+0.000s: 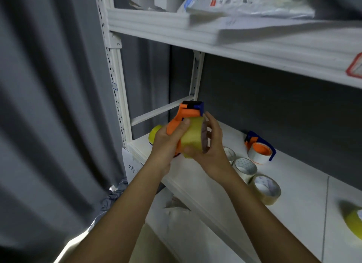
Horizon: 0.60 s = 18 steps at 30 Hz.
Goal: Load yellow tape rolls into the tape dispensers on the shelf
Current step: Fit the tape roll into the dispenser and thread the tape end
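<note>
I hold an orange and blue tape dispenser (189, 111) above the left end of the white shelf (293, 184). My left hand (166, 139) grips its orange body. My right hand (211, 141) curls round a yellow tape roll (193, 137) that sits against the dispenser. Another yellow roll (153, 136) peeks out behind my left hand. A second dispenser (259, 147) lies on the shelf to the right with a white roll in it. A further yellow roll (352, 221) lies blurred at the right edge.
Three pale tape rolls (245, 167) lie in a row along the shelf front. An upper shelf (195, 33) carries papers and plastic bags. A grey curtain (49, 106) hangs to the left of the shelf post. A white bag (182, 215) lies below.
</note>
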### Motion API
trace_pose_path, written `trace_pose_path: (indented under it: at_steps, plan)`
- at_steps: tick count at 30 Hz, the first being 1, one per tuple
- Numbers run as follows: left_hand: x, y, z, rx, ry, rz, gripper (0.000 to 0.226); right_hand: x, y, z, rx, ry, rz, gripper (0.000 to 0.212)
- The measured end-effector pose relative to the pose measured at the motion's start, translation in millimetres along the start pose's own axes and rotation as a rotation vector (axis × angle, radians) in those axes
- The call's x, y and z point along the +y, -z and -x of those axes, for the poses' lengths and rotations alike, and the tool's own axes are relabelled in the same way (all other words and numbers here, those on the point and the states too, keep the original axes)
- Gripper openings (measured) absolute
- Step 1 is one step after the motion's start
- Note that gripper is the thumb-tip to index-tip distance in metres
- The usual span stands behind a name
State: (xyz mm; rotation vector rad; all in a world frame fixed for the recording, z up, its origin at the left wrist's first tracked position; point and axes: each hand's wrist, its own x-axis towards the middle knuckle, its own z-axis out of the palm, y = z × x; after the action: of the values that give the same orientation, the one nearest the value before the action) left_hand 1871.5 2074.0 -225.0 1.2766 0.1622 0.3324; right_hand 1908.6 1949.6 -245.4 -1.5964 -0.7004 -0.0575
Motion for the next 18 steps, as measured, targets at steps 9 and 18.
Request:
trace_pose_path:
  at_steps: [9,18]
  plan:
    - [11,2,-4,0.065,-0.056,0.098,0.057,-16,-5,-22,-0.027,-0.783,-0.624,0.054]
    - [14,19,-2,-0.022,-0.1,-0.077,0.061,-18,-14,-30,-0.066,-0.628,-0.846,0.056]
